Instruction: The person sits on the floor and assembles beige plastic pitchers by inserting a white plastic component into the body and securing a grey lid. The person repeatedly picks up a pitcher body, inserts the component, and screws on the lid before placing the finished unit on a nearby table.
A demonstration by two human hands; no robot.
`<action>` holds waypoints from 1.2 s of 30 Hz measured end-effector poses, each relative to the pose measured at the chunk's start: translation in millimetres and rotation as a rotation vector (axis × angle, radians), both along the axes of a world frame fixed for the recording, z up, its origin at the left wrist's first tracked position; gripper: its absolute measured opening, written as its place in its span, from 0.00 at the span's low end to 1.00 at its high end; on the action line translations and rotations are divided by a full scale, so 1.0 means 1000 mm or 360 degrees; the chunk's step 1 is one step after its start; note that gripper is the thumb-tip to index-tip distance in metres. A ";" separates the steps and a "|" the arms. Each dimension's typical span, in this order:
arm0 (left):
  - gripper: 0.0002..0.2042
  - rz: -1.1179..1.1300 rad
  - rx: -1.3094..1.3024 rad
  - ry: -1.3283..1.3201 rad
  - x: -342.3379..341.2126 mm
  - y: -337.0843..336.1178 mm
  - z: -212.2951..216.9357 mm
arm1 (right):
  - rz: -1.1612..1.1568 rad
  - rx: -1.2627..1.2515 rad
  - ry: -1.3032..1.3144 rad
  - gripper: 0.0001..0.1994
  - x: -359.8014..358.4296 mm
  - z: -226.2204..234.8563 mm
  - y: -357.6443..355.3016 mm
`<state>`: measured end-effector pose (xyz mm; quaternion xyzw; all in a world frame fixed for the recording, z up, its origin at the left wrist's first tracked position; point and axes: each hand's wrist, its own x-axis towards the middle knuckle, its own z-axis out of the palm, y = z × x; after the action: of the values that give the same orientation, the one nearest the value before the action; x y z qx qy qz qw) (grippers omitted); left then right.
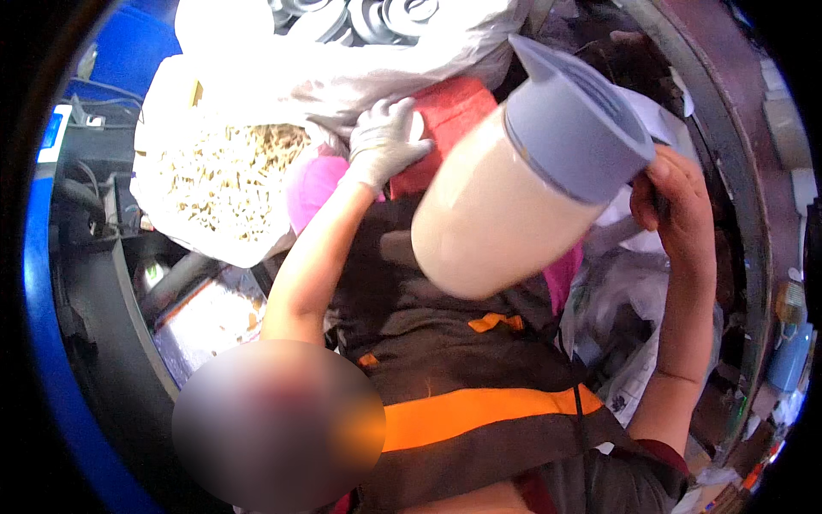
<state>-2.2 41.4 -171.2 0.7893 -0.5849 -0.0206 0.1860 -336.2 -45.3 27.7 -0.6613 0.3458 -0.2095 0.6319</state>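
Cluttered workspace all round, sacks and bags everywhere, and a big cream jug with a grey lid sits tilted right in the middle. Left of the jug, a white sack lies open, full of pale pellets. Above the jug, another sack shows grey rings. Right of the jug, the right hand, bare, is closed at the jug's far side, though the handle itself is hidden. Just left of the lid, the gloved left hand rests with fingers spread on a red cloth.
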 end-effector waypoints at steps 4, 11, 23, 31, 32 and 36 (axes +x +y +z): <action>0.34 0.0264 -0.0334 0.1117 0.052 0.016 0.055 | -0.0090 -0.0454 0.0105 0.17 0.040 -0.022 -0.007; 0.35 -0.0243 -0.0638 0.0674 0.012 0.012 0.210 | 0.0108 -0.0891 0.0001 0.21 0.124 -0.077 -0.003; 0.28 -0.0516 -0.0243 -0.0407 -0.035 -0.018 0.197 | 0.0092 -0.1076 0.0500 0.17 0.095 -0.127 -0.002; 0.27 -0.0641 -0.0581 0.0242 0.010 -0.028 0.259 | -0.0048 -0.1183 0.0649 0.15 0.107 -0.132 0.004; 0.24 -0.0591 -0.0464 0.0229 0.005 -0.028 0.289 | -0.0098 -0.1200 0.0667 0.15 0.101 -0.135 0.001; 0.26 -0.0575 -0.0409 -0.0040 -0.007 -0.010 0.328 | -0.0108 -0.1183 0.0563 0.16 0.105 -0.138 0.006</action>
<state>-8.8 31.5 156.5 0.6416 -0.7168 0.0310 0.2711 -231.4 -39.3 -110.1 -0.8585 0.3715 -0.2238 0.2735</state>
